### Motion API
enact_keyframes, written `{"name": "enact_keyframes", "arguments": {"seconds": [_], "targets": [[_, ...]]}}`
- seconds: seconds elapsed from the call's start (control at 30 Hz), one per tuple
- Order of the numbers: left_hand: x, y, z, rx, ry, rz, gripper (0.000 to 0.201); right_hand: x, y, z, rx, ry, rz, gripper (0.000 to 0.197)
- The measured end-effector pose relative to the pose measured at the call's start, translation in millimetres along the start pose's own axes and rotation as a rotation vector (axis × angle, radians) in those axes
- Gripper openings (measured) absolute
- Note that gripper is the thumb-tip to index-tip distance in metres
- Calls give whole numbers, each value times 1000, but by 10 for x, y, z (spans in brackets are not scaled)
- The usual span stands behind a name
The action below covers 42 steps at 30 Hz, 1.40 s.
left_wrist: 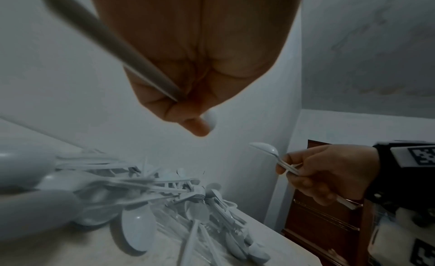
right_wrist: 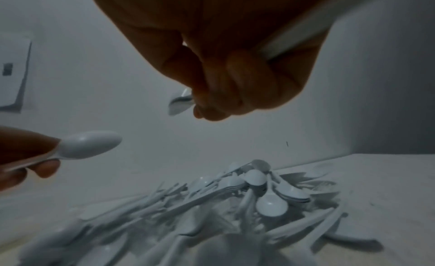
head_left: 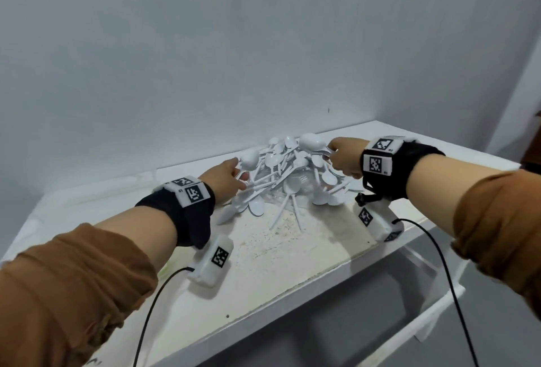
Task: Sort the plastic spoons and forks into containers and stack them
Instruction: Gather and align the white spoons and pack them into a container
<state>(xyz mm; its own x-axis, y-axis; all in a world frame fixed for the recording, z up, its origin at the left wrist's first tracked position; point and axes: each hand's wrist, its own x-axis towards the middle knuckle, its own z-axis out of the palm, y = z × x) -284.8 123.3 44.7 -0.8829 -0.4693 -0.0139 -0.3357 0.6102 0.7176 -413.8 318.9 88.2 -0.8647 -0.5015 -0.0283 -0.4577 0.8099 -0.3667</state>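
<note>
Two hands, each gripping a white plastic spoon, above a cutlery pile.
Head view: left hand (head_left: 227, 182) and right hand (head_left: 345, 158) flank the pile (head_left: 287, 179) on the table (head_left: 278, 252). Left wrist view: fingers curled round a spoon handle (left_wrist: 113, 46). Right wrist view: fingers clamped on a spoon (right_wrist: 180, 102); containers unseen.

A table (head_left: 292, 252) stands against a wall (head_left: 205, 59), with a pile of spoons and forks (head_left: 281, 179) at its far middle. The left hand (head_left: 225, 179) is at the pile's left side holding a spoon (head_left: 249, 159). The right hand (head_left: 345, 158) is at the pile's right side holding spoons (head_left: 311, 141) above it. A cabinet (left_wrist: 324, 219) stands beyond the table's right end.
</note>
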Motion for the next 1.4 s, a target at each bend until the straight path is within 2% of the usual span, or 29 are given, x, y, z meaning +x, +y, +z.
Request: {"name": "enact_keyframes", "arguments": {"seconds": [0.1,0.2,0.33,0.43,0.53,0.7,0.8,0.93,1.1,1.2,1.33,1.4], "targets": [[184,142,218,24,-36,-24,41,209,238,-24,-134,-53,-47,20],[343,271,447,212,-55,-52,27,438,503,62,-171,-92,-125,19],[554,326,763,469,-84,-77,26,696,721,193,-188,-195,-183,3],[667,319,922,550,-122,-138,22,886,830,320,-220,-278,-240,15],[722,318,971,611,-149,-189,18,973,848,438,-228,-252,-284,13],[761,340,1033,737,-226,-290,25,1074,804,485,-348,-316,-399,16],[770,361,1069,794,-225,-308,25,1112,788,474,-378,-374,-466,16],[755,391,1078,828,-212,-345,19,1133,842,392,-218,-297,-462,15],[697,459,1059,710,-160,-349,18,1153,901,190,-60,-284,-507,5],[684,510,1034,582,-87,-330,19,1129,974,120,-97,-269,-491,16],[679,571,1014,495,-31,-313,19,1016,1077,129,-201,-238,-470,7],[669,592,1028,489,-51,-304,26,963,1109,150,-197,-270,-437,10]]}}
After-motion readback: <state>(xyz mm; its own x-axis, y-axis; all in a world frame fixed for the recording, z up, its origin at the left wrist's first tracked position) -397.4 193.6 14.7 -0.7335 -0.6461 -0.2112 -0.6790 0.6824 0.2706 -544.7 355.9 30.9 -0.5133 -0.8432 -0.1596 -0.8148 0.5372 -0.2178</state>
